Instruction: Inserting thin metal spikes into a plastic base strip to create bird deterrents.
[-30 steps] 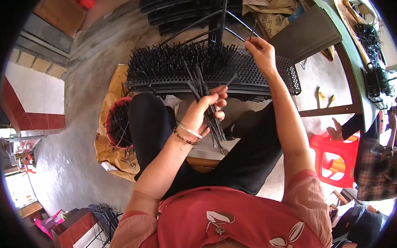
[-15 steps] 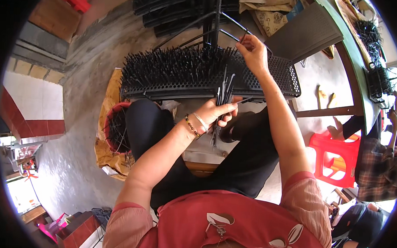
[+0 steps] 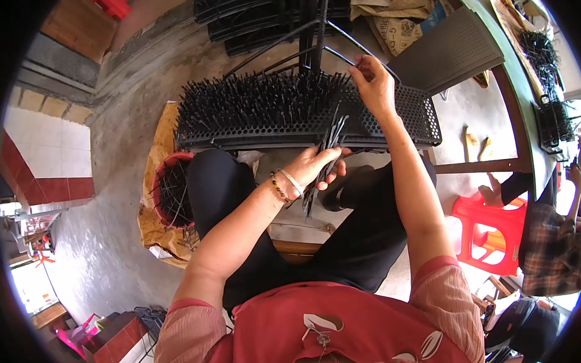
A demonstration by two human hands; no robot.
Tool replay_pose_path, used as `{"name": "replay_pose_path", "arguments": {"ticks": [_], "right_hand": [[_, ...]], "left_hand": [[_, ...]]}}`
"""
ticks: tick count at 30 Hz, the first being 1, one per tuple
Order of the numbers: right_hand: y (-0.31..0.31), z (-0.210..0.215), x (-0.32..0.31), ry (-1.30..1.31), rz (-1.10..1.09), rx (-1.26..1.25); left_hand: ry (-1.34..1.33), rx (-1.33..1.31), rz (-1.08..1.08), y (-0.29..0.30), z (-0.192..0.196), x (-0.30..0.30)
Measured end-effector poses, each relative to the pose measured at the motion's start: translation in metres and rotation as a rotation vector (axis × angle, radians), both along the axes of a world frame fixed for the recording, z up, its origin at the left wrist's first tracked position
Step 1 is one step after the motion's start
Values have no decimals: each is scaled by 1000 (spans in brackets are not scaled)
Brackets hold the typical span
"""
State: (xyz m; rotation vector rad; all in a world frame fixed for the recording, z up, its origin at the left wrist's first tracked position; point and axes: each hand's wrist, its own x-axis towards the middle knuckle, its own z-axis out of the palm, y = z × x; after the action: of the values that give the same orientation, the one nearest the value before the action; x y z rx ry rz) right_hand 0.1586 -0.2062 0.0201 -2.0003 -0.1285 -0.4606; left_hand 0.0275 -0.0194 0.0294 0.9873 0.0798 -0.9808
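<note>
My left hand (image 3: 315, 166) is closed round a bundle of thin black rods (image 3: 334, 133). The bundle stands tilted in front of the near edge of a black perforated rack (image 3: 416, 114). Many short black rods (image 3: 255, 103) stick up densely from the holes in the rack's left and middle parts, while bare holes show at its right end. Over the right part of the rack is my right hand (image 3: 375, 91), fingers bent and thumb and fingertips pinched together. What lies between those fingertips is too small to make out.
A red tub (image 3: 169, 161) of dark rods sits on brown paper (image 3: 150, 208) beside my left knee. Black frame bars (image 3: 353, 40) rise behind the rack. A green-topped table (image 3: 521, 84) and a red stool (image 3: 487, 236) are at right, near another person's plaid clothing (image 3: 550, 254).
My right hand has come down slightly over the rack, its fingers curling more. The bundle in my left hand has tipped a little to the right.
</note>
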Motion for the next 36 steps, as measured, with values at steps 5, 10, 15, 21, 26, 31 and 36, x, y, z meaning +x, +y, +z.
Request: {"name": "replay_pose_path", "arguments": {"ticks": [5, 10, 15, 21, 26, 31, 36], "right_hand": [[0, 1, -2, -131, 70, -169], [2, 7, -4, -101, 79, -256], [3, 5, -3, -111, 78, -255], [2, -1, -6, -184, 105, -437], [-6, 5, -6, -163, 170, -448], [-62, 19, -8, -244, -353, -378], [-188, -47, -20, 248, -628, -721]], "left_hand": [[-51, 27, -38, 6, 11, 6], [-16, -13, -48, 18, 2, 11], [-29, -24, -7, 15, -5, 6], [-38, -49, 22, 5, -9, 0], [-18, -55, -12, 2, -9, 0], [1, -56, 36, 12, -13, 1], [-135, 62, 3, 7, -16, 0]]}}
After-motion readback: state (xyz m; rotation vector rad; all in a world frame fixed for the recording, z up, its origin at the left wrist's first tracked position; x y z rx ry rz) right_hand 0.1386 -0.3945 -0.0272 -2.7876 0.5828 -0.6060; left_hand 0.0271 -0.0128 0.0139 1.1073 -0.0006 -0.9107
